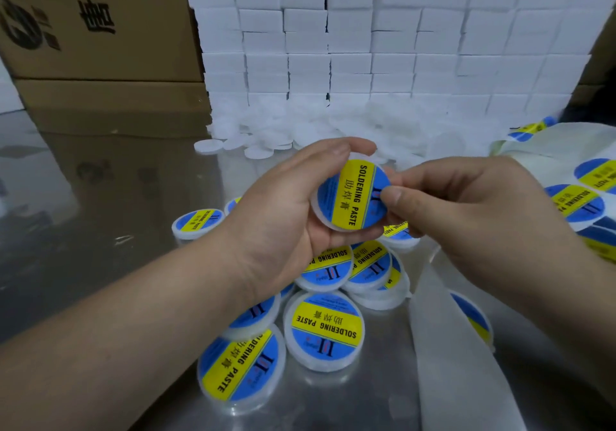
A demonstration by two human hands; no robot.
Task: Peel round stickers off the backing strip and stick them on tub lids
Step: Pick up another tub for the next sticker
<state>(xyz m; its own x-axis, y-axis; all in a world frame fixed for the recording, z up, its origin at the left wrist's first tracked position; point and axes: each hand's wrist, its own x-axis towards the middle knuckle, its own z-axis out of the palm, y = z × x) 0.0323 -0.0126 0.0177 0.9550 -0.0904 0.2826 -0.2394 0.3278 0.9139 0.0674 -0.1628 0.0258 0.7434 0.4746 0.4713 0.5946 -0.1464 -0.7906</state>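
My left hand (286,204) holds a round white tub lid (350,195) upright at chest height, its face covered by a blue and yellow "SOLDERING PASTE" sticker. My right hand (466,207) pinches the lid's right edge, thumb pressed on the sticker. Below the hands lies a pile of several labelled lids (326,329) on the steel table. The pale backing strip (443,330) runs from under my right wrist toward the front edge, and more stickers on the strip (578,202) lie at the right.
A heap of plain white lids (300,130) lies beyond the hands, against a wall of stacked white boxes (366,47). Brown cardboard cartons (100,47) stand at the back left. The steel table (83,214) reflects them.
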